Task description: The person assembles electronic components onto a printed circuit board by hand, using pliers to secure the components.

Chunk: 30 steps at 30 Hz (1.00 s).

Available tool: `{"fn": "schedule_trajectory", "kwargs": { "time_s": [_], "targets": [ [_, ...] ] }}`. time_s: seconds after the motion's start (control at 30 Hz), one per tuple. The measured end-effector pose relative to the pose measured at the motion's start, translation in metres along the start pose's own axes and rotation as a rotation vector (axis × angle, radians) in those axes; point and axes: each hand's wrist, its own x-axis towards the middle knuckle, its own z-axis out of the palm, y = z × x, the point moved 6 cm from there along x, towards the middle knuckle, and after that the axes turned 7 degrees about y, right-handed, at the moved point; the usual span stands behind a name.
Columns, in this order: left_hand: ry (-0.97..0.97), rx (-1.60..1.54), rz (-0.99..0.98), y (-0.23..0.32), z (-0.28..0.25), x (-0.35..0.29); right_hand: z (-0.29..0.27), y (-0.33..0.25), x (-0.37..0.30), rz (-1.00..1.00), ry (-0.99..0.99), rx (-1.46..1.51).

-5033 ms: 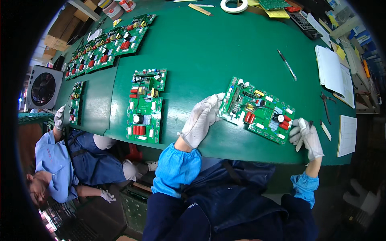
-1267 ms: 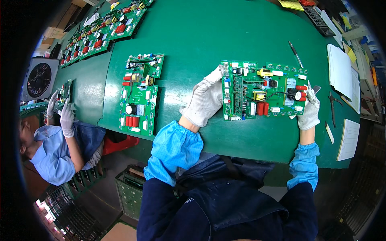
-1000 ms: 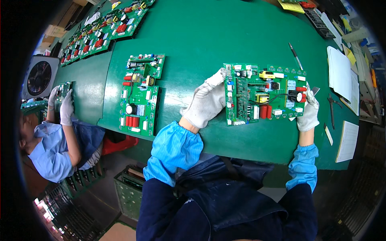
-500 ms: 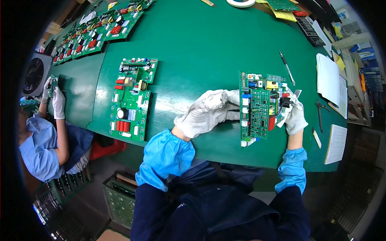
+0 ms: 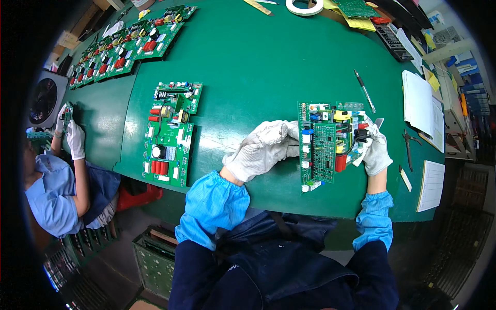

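Note:
A green circuit board (image 5: 324,155), crowded with components and carrying a smaller upright board, is held up above the bench in front of me. My left hand (image 5: 263,150), in a white knit glove, meets its left edge; the fingertips are hidden behind the board. My right hand (image 5: 377,152), also gloved, grips the right side beside a black component and a red one. A pale flat piece (image 5: 380,123) sticks out by the right fingers; I cannot tell what it is. To the left, another populated circuit board (image 5: 170,139) lies on the bench.
Several similar boards (image 5: 121,54) stand in a row at the far left. A pen (image 5: 365,91), pliers (image 5: 409,150), papers (image 5: 419,101) and a ruled sheet (image 5: 432,186) lie to the right. A tape roll (image 5: 305,6) is at the back. A co-worker (image 5: 57,181) sits at left, holding a small board.
The held board has shifted slightly left and turned a little, showing more of its face. Both hands have moved with it. The whole view has shifted slightly too.

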Motion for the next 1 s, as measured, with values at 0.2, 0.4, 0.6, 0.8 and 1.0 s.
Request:
{"fn": "schedule_trajectory", "kwargs": {
  "time_s": [0.2, 0.4, 0.6, 0.8, 1.0],
  "targets": [
    [0.103, 0.043, -0.011, -0.001, -0.007, -0.002, -0.008, 0.001, -0.001, 0.001, 0.065, -0.059],
    [0.106, 0.032, -0.024, 0.001, -0.005, -0.001, -0.005, 0.000, -0.001, -0.007, 0.098, -0.079],
    [0.186, 0.020, -0.014, 0.000, -0.016, -0.003, -0.002, 0.000, -0.002, 0.004, 0.067, -0.004],
    [0.208, 0.027, 0.031, 0.003, -0.013, -0.002, 0.010, -0.004, -0.007, -0.030, 0.071, 0.004],
    [0.223, 0.013, 0.007, 0.003, -0.023, -0.002, 0.006, -0.014, -0.016, -0.095, 0.072, -0.020]
  ]
}}
